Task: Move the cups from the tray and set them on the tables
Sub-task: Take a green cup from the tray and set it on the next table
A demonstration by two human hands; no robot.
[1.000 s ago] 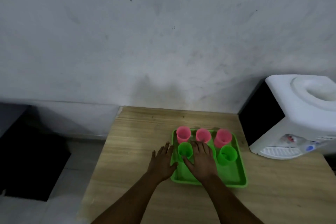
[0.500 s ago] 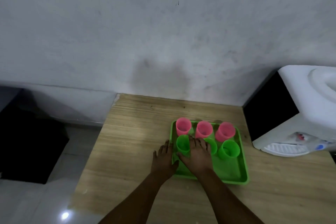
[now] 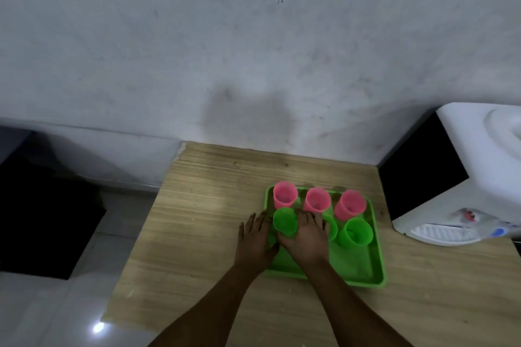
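Note:
A green tray [image 3: 363,276] lies on the wooden table [image 3: 203,228]. Three pink cups [image 3: 317,199] stand in its far row and three green cups in the near row. My right hand [image 3: 306,239] reaches into the tray and holds the left green cup [image 3: 285,221] between thumb and fingers. Its fingers cover most of the middle green cup [image 3: 333,227]. The right green cup [image 3: 355,232] stands free. My left hand [image 3: 253,239] lies flat with straight fingers at the tray's left rim, just left of the held cup.
A white water dispenser [image 3: 462,191] stands on the table to the right of the tray, against the grey wall. The table's left edge drops to a tiled floor, with a dark box [image 3: 42,220] farther left.
The view has shifted slightly. My right hand has crept forward and its thumb has come round the left green cup. My left hand stays at the tray's rim.

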